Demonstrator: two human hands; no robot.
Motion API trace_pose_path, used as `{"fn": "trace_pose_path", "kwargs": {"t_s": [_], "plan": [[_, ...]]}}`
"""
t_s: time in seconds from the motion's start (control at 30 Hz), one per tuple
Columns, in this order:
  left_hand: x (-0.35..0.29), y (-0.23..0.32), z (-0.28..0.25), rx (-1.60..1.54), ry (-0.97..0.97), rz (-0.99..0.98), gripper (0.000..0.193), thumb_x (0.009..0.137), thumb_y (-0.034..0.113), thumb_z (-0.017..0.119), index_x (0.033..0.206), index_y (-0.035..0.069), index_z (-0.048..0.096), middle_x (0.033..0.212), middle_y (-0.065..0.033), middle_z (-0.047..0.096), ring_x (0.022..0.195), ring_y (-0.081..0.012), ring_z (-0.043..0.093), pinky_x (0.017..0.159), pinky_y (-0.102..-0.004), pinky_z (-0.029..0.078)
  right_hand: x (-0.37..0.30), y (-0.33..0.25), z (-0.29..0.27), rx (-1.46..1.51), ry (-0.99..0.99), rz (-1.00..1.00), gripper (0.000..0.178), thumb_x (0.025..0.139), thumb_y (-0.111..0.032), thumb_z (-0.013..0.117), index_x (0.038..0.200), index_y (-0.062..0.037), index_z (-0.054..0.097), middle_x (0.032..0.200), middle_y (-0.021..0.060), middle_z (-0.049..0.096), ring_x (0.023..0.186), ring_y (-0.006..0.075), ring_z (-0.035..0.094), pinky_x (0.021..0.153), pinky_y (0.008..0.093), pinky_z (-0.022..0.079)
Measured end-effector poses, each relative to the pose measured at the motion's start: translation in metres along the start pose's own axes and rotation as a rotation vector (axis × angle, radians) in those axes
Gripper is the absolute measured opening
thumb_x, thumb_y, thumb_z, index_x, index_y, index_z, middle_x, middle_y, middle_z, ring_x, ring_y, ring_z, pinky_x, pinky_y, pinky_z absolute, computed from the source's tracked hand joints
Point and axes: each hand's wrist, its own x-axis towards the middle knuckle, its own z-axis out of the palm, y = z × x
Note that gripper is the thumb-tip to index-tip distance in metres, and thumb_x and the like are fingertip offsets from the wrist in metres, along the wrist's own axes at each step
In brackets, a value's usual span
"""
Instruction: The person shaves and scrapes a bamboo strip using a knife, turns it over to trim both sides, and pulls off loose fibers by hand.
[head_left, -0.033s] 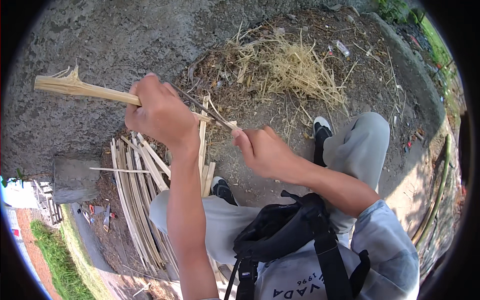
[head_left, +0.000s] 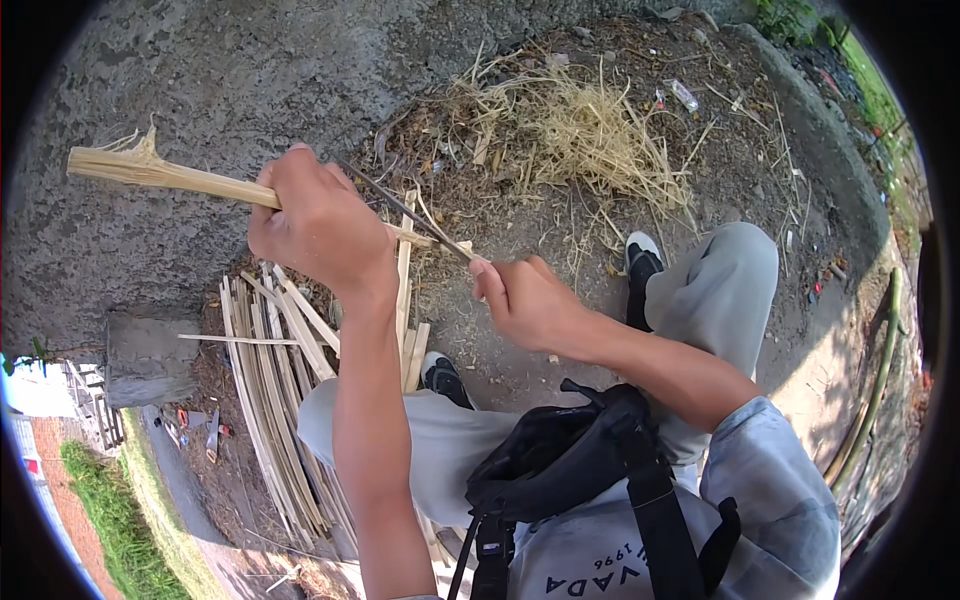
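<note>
Where the pale stick [head_left: 170, 177] lies: left to right through the left hand [head_left: 322, 225], thick end farther left, slim end just beside the right hand [head_left: 525, 300].
Left hand: wrapped round it between both ends.
Right hand: pinching a dark blade [head_left: 404, 209] — slanted far-left, crossing the slim end.

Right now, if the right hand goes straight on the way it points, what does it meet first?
Probably the near end of the wooden strip, just beyond the right hand, then the left hand; exact depth is unclear.
</note>
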Motion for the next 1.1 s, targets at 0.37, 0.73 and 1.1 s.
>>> {"fn": "trace_pose_path", "kwargs": {"t_s": [0.37,0.73,1.1], "plan": [[-0.003,-0.015,-0.005,0.347,-0.047,0.284,0.019,0.075,-0.009,0.064,0.091,-0.001,0.060,0.072,-0.0091,0.056,0.054,-0.0237,0.053,0.050,-0.0308,0.040,0.004,-0.001,-0.013,-0.085,-0.111,0.150,0.057,0.103,-0.035,0.041,0.073,0.0093,0.060,0.068,0.0341,0.058,0.074,0.0529,0.059,0.074,0.0555,0.046],[0.007,0.000,0.014,-0.197,-0.045,-0.026,0.018,0.087,-0.004,0.051,0.070,-0.004,0.049,0.061,0.0004,0.040,0.049,-0.0047,0.037,0.042,-0.0220,0.029,0.010,0.011,-0.015,-0.281,0.070,-0.106,0.032,0.100,-0.025,0.048,0.094,0.0024,0.063,0.063,0.0282,0.059,0.061,0.0490,0.060,0.061,0.0549,0.049],[0.000,-0.017,0.000,0.391,-0.048,0.450,0.007,0.082,-0.010,0.058,0.083,-0.004,0.057,0.063,-0.0051,0.045,0.046,-0.0134,0.043,0.041,-0.0263,0.030,-0.008,-0.039,-0.030,-0.158,0.198,-0.328,0.022,0.098,-0.017,0.055,0.087,0.0013,0.062,0.054,0.0200,0.056,0.050,0.0413,0.058,0.049,0.0472,0.045]]}}
